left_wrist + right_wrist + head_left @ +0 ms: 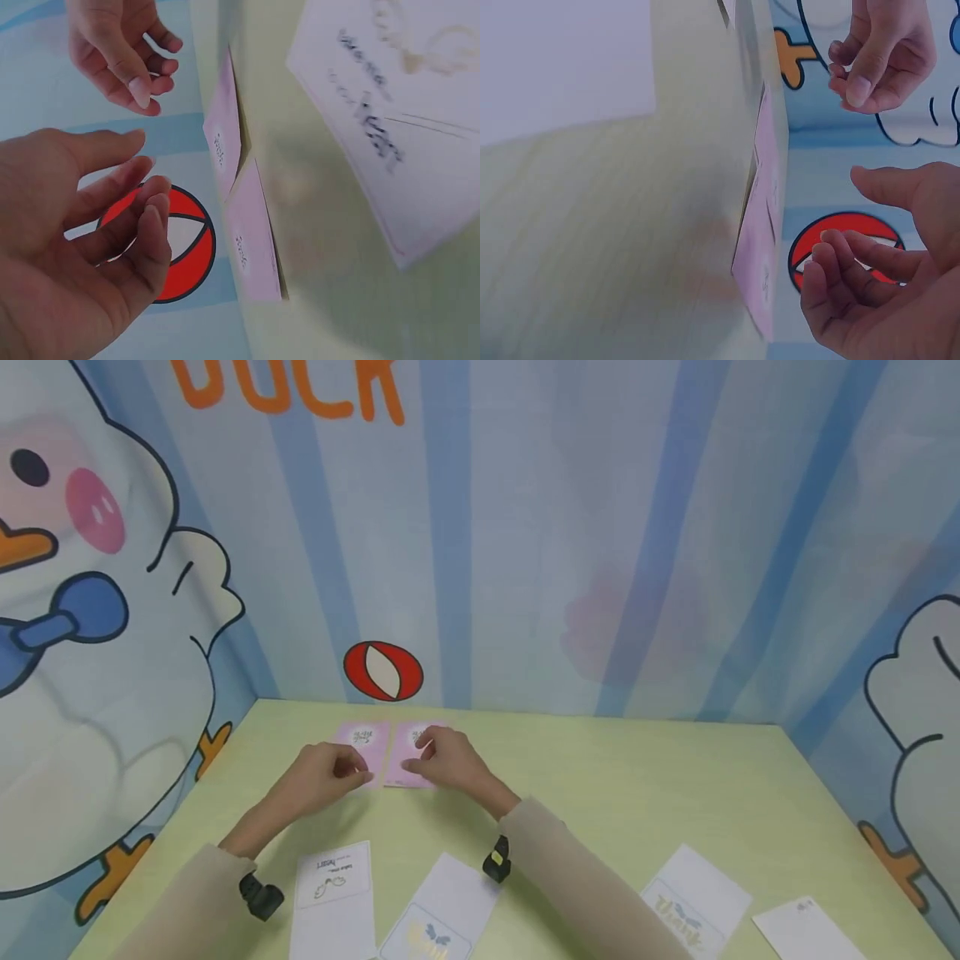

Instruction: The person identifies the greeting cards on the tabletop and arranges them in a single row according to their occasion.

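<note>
Two pink cards with dark lettering lie side by side near the back of the table: a left pink card (365, 732) and a right pink card (399, 762). My left hand (322, 777) hovers over the near edge of the left one, its fingers loosely bent. Over the right one hangs my right hand (450, 763), partly covering it. Both wrist views show a gap between thumb and fingers on each hand, with nothing held. In the left wrist view, the two pink cards (251, 232) lie below the raised hands.
In front of my forearms lie a white card with a heart print (333, 914) and a tilted white card (457, 893). Farther right are another printed white card (701, 885) and a white piece (810, 931). A striped duck-print backdrop (510, 568) rises behind the pale yellow table (600, 777).
</note>
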{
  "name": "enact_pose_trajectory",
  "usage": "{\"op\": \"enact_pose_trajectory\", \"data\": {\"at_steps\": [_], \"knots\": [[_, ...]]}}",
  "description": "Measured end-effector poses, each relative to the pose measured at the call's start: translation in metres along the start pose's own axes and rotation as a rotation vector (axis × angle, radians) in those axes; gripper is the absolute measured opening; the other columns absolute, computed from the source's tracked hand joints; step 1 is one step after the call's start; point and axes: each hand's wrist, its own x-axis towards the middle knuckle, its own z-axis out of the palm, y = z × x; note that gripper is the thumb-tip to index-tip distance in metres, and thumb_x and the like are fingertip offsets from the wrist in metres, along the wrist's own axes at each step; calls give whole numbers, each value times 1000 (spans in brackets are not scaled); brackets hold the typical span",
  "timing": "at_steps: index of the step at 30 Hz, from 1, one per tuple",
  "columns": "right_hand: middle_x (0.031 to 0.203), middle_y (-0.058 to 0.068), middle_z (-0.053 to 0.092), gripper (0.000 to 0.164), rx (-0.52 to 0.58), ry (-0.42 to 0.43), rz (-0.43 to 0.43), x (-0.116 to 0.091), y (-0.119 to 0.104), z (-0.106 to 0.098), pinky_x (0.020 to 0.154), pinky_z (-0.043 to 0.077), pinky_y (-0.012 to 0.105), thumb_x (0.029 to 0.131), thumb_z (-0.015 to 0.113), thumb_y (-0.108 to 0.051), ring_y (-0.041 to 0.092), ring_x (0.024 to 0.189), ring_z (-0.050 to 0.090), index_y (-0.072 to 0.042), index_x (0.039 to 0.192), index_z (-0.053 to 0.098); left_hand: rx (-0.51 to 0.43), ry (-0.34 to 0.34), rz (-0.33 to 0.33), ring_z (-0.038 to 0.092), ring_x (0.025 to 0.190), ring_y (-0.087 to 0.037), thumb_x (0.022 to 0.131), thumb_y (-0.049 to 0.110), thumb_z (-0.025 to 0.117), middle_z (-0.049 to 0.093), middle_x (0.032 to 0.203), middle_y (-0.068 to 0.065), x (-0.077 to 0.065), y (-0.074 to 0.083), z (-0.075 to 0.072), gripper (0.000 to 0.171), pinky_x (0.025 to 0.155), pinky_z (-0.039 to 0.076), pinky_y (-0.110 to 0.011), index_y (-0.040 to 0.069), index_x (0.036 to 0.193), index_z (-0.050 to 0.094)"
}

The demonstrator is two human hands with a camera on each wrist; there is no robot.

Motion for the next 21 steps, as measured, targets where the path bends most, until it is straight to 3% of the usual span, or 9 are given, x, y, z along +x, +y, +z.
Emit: {"op": "enact_pose_trajectory", "data": {"at_steps": [3, 7, 14, 21], "knots": [[102, 8, 72, 44, -21, -49, -58, -8, -6, 4, 71, 52, 26, 94, 79, -33, 14, 82, 62, 0, 122, 68, 45, -44, 23, 55, 77, -11, 95, 22, 77, 68, 83, 3, -19, 2, -3, 12, 67, 46, -24, 11, 96, 77], [103, 5, 73, 40, -62, -88, -125, -18, -13, 11, 76, 52, 26, 93, 80, -36, 12, 87, 62, -4, 116, 72, 113, -86, 44, 59, 82, -10, 94, 26, 79, 70, 89, 4, -38, 2, -5, 17, 74, 52, -29, 10, 99, 79], [121, 7, 77, 42, -119, -197, -181, -36, -23, 23, 95, 56, 28, 94, 80, -38, 21, 112, 70, -7, 121, 72, 174, -24, 84, 64, 87, -12, 93, 25, 80, 71, 97, 2, -67, -2, -4, 18, 74, 56, -31, 11, 104, 79], [131, 3, 74, 50, -201, -284, -239, -49, -30, 35, 101, 55, 25, 94, 79, -39, 16, 124, 68, -8, 131, 69, 270, -45, 115, 68, 102, -20, 93, 34, 80, 70, 115, -3, -89, -6, 0, 38, 86, 60, -41, 7, 119, 75]]}}
